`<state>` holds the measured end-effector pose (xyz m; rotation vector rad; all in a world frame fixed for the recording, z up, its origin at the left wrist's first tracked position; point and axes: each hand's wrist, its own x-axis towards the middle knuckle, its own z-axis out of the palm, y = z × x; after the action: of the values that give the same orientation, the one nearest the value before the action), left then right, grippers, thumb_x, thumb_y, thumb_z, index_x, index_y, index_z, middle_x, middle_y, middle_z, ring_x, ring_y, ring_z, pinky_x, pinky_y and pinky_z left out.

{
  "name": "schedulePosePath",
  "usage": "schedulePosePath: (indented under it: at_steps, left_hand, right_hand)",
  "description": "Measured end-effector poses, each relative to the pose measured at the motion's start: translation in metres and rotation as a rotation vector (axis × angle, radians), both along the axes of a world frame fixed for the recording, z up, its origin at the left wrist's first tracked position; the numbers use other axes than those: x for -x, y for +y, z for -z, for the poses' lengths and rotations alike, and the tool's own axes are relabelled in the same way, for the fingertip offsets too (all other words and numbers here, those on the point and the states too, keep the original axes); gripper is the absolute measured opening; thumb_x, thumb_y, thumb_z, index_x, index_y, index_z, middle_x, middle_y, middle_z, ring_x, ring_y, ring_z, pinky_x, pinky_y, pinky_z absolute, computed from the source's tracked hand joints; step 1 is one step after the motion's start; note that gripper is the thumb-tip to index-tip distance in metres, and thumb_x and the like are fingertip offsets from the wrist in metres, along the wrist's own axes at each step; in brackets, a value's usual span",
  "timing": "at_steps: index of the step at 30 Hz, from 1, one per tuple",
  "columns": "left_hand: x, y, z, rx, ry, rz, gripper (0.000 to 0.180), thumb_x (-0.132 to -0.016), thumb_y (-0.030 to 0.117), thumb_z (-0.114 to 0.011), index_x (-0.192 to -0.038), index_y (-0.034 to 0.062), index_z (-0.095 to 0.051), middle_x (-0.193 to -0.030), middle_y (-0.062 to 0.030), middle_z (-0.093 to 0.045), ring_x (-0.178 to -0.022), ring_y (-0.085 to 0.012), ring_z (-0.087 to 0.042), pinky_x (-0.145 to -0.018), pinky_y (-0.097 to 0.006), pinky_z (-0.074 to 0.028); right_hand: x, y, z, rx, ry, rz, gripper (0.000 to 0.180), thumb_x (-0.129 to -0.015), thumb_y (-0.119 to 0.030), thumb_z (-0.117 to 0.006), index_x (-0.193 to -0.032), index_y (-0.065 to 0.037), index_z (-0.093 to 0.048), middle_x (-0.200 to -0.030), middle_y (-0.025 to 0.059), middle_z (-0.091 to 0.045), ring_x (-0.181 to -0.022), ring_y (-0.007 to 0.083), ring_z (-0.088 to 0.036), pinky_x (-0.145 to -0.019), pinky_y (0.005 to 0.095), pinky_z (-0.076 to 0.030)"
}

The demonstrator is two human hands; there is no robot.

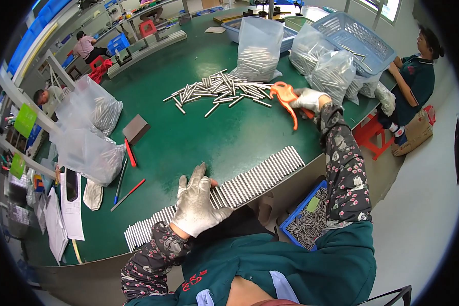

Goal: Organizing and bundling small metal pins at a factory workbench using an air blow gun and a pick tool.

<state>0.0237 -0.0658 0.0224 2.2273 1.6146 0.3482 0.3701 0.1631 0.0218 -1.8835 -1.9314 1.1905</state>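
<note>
My left hand, in a whitish glove with bare fingertips partly showing, lies over a long row of metal pins. Its fingers are spread and touch the row; part of the row is hidden under it. The pins lie side by side along the table's near edge. To the right, my right hand, also gloved, is closed around an orange air blow gun with a curved lever. Just left of the blow gun lies a loose heap of metal pins.
Clear plastic bags of pins stand at the back, beside blue baskets. More bags, a red-handled tool, pens and papers lie at left. A blue bin of pins sits below the edge. A co-worker sits at right.
</note>
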Motion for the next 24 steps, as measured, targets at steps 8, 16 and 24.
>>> schedulePosePath:
  at_steps: [8, 16, 24]
  left_hand:
    - [0.018, 0.038, -0.018, -0.273, -0.369, -0.019, 0.065, -0.053, 0.024, -0.079, -0.105, 0.0043, -0.047, -0.14, -0.0275, -0.027, -0.128, -0.042, -0.03, -0.104, -0.047, -0.026]
    - [0.011, 0.049, -0.033, -0.474, -0.257, 0.042, 0.071, -0.048, 0.016, -0.082, -0.107, 0.0021, -0.045, -0.128, -0.0206, -0.04, -0.115, -0.0374, -0.041, -0.099, -0.045, -0.032]
    - [-0.015, 0.052, -0.042, -0.636, -0.165, 0.168, 0.07, -0.044, 0.011, -0.082, -0.105, 0.0026, -0.048, -0.138, -0.0266, -0.03, -0.124, -0.0411, -0.036, -0.099, -0.044, -0.033]
  right_hand:
    - [0.036, -0.029, -0.012, -0.4, -0.631, 0.177, 0.055, -0.068, -0.042, -0.066, -0.114, -0.012, -0.059, -0.114, 0.0136, -0.059, -0.105, 0.0282, -0.057, -0.088, 0.0366, -0.045]
    - [0.036, -0.048, -0.007, -0.402, -0.485, 0.177, 0.057, -0.064, -0.044, -0.068, -0.107, -0.008, -0.061, -0.104, 0.0122, -0.063, -0.098, 0.0277, -0.059, -0.083, 0.0367, -0.046]
    - [0.078, -0.106, -0.041, -0.687, -0.155, 0.221, 0.039, -0.077, -0.041, -0.061, -0.101, -0.011, -0.062, -0.097, 0.0131, -0.064, -0.089, 0.0292, -0.062, -0.079, 0.0357, -0.049]
